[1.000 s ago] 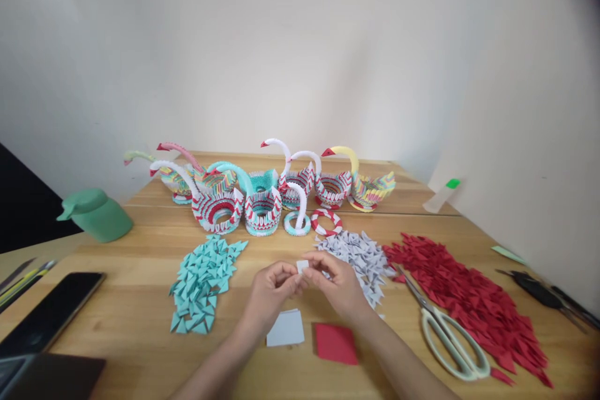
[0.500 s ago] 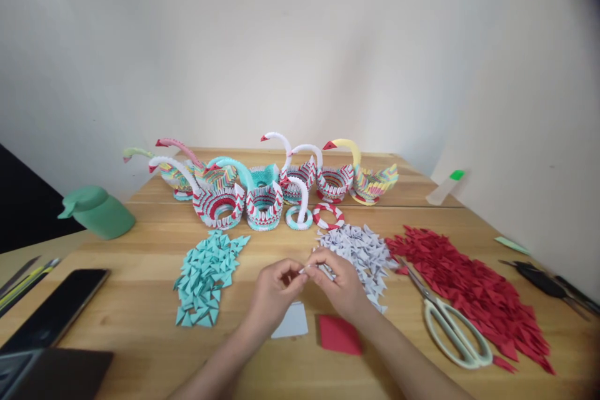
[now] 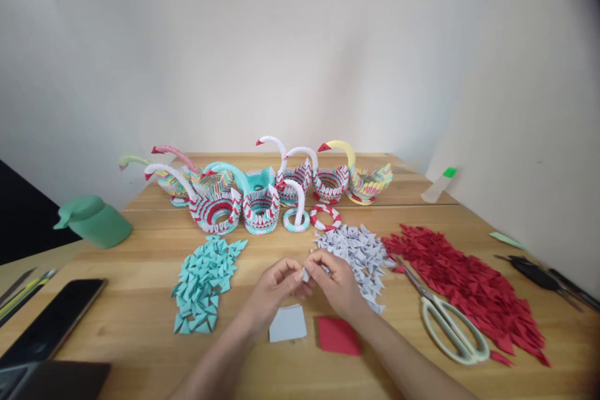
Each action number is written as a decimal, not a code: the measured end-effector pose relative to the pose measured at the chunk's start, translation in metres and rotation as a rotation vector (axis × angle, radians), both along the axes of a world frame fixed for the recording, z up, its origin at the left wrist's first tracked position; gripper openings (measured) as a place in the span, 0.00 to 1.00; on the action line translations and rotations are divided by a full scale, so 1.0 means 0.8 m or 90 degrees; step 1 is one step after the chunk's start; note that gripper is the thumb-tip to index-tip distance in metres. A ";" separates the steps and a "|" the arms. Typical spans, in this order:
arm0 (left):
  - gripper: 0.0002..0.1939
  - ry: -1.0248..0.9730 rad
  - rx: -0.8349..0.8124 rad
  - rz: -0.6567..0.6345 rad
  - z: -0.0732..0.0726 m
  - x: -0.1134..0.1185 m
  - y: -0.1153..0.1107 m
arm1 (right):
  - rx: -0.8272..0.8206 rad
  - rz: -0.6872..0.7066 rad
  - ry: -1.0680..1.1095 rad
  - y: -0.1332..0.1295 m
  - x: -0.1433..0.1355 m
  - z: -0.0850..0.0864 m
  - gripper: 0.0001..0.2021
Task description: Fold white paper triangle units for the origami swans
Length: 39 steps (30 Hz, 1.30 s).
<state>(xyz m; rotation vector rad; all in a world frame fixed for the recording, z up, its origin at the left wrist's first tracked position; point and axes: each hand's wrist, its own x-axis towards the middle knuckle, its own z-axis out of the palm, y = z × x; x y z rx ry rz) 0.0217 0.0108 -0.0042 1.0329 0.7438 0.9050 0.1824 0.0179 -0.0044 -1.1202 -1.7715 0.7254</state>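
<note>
Between the fingertips of my left hand (image 3: 277,284) and my right hand (image 3: 334,280) is a small white folded paper piece (image 3: 305,275), mostly covered by the fingers. Both hands are pinched closed on it above the table. Just below them lie a stack of white paper slips (image 3: 287,324) and a stack of red paper slips (image 3: 338,335). Behind my right hand spreads a heap of pale lilac-white folded triangles (image 3: 359,256). To the left of my left hand is a heap of turquoise folded triangles (image 3: 201,287).
Several folded-paper swans (image 3: 215,209) stand at the back, beside a red-and-white ring (image 3: 325,217). Scissors (image 3: 452,325) lie by a red triangle heap (image 3: 469,281). A green jug (image 3: 96,222), a phone (image 3: 56,319) and a dark laptop corner (image 3: 60,381) are at left.
The white paper piece has turned upward and shows more between the fingertips. My left fingers have shifted around it. The view has tilted slightly.
</note>
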 end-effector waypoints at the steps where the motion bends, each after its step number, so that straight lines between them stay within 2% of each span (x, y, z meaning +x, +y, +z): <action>1: 0.14 -0.044 -0.035 -0.019 -0.001 0.000 0.000 | 0.005 0.004 -0.003 0.000 0.000 -0.001 0.11; 3: 0.15 -0.100 -0.078 -0.020 -0.001 -0.001 0.001 | 0.042 0.005 -0.009 0.001 0.001 0.000 0.10; 5: 0.16 -0.129 -0.095 0.005 -0.001 -0.002 0.002 | 0.123 -0.007 -0.025 0.002 0.003 0.001 0.10; 8: 0.16 -0.131 -0.093 0.056 -0.003 -0.003 0.006 | 0.256 -0.004 -0.092 0.007 0.006 0.002 0.13; 12: 0.17 -0.125 -0.086 0.121 -0.012 -0.003 0.011 | 0.339 0.030 -0.166 0.010 0.006 0.000 0.16; 17: 0.18 -0.151 -0.103 0.141 -0.018 -0.001 0.012 | 0.352 0.037 -0.149 0.011 0.004 -0.005 0.09; 21: 0.15 -0.134 -0.098 0.115 -0.015 -0.001 0.009 | 0.379 0.050 -0.168 0.012 0.004 -0.006 0.11; 28: 0.17 0.099 -0.007 0.120 -0.011 -0.006 0.013 | 0.424 0.040 -0.183 0.012 0.008 -0.002 0.12; 35: 0.15 0.200 0.101 0.178 -0.016 -0.009 0.019 | 0.391 0.059 -0.174 0.017 0.011 -0.003 0.13; 39: 0.14 0.250 0.148 0.184 -0.015 -0.010 0.017 | 0.359 0.059 -0.145 0.020 0.011 -0.003 0.10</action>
